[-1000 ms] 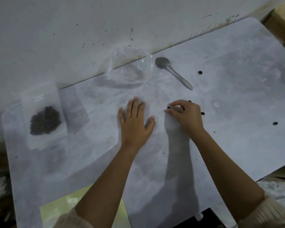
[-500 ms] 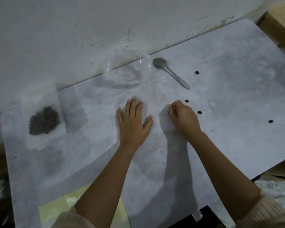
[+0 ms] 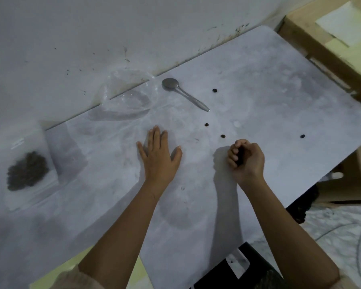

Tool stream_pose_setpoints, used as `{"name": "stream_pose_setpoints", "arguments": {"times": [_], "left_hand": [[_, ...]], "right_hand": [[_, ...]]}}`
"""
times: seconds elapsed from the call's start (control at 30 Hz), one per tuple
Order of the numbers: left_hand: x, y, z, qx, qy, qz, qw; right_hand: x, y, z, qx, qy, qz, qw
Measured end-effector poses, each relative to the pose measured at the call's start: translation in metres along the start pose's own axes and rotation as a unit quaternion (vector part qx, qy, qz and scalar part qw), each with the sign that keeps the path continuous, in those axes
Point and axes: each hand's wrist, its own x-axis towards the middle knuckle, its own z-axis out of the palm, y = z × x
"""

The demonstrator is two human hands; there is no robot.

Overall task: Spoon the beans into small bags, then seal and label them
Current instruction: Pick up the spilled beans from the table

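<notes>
Black beans point(image 3: 223, 136) lie loose, four; one spoon point(image 3: 183, 93), two bags point(image 3: 27, 170).

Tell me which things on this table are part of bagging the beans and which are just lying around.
For the job: filled bag of beans; empty clear bag; spoon; loose beans scattered on the table; left hand flat; right hand curled, apparently round more loose beans.
Lying about: tan box beside the table; black object below the table edge.
</notes>
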Motion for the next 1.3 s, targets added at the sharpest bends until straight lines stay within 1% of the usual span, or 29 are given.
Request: {"name": "stream_pose_setpoints", "arguments": {"times": [0.07,0.1,0.13,0.2,0.23,0.37,0.47,0.5,0.57,0.73,0.77,0.87,0.9,0.93,1.0,1.07,1.13,1.2,1.3], "left_hand": [[0.001,0.016,0.006,0.002,-0.014,0.012,1.0],[0.002,0.022,0.009,0.004,-0.018,0.011,1.0],[0.003,0.026,0.012,0.009,-0.019,0.008,1.0],[0.005,0.031,0.017,0.026,-0.015,0.0,1.0],[0.005,0.032,0.019,0.037,-0.009,-0.002,0.999],[0.005,0.032,0.024,0.073,-0.001,-0.002,0.997],[0.005,0.034,0.024,0.086,-0.005,-0.009,0.996],[0.005,0.034,0.024,0.088,-0.007,-0.01,0.996],[0.005,0.034,0.023,0.093,-0.012,-0.014,0.996],[0.004,0.036,0.022,0.099,-0.011,-0.021,0.995],[0.004,0.036,0.022,0.099,-0.01,-0.021,0.995],[0.004,0.036,0.021,0.101,-0.008,-0.022,0.995],[0.005,0.036,0.022,0.1,-0.01,-0.023,0.995],[0.005,0.036,0.022,0.099,-0.01,-0.024,0.995],[0.004,0.036,0.022,0.097,-0.008,-0.024,0.995],[0.004,0.037,0.023,0.091,-0.006,-0.027,0.995],[0.004,0.041,0.024,0.071,-0.002,-0.039,0.997],[0.006,0.048,0.027,0.047,0.013,-0.056,0.997],[0.014,0.056,0.029,0.029,0.031,-0.08,0.996]], "right_hand": [[0.003,-0.008,-0.007,-0.048,0.018,-0.002,0.999],[0.005,-0.011,-0.011,-0.106,0.025,-0.014,0.994],[0.008,-0.014,-0.014,-0.185,0.03,-0.038,0.982],[0.013,-0.02,-0.018,-0.331,0.032,-0.093,0.939],[0.017,-0.022,-0.019,-0.379,0.028,-0.115,0.918],[0.035,-0.025,-0.02,-0.5,-0.003,-0.18,0.847],[0.045,-0.026,-0.015,-0.59,-0.029,-0.213,0.778],[0.048,-0.027,-0.013,-0.612,-0.038,-0.22,0.759],[0.052,-0.029,-0.011,-0.632,-0.056,-0.23,0.738],[0.056,-0.031,-0.01,-0.655,-0.076,-0.222,0.718],[0.055,-0.031,-0.01,-0.666,-0.079,-0.216,0.709],[0.053,-0.03,-0.01,-0.716,-0.09,-0.223,0.656],[0.052,-0.03,-0.012,-0.726,-0.096,-0.226,0.643],[0.051,-0.03,-0.013,-0.727,-0.102,-0.229,0.639],[0.053,-0.029,-0.019,-0.708,-0.111,-0.238,0.655],[0.054,-0.029,-0.023,-0.665,-0.117,-0.25,0.694],[0.052,-0.027,-0.023,-0.585,-0.12,-0.244,0.764],[0.049,-0.027,-0.02,-0.495,-0.106,-0.21,0.836],[0.047,-0.03,-0.012,-0.386,-0.072,-0.141,0.909]]}}
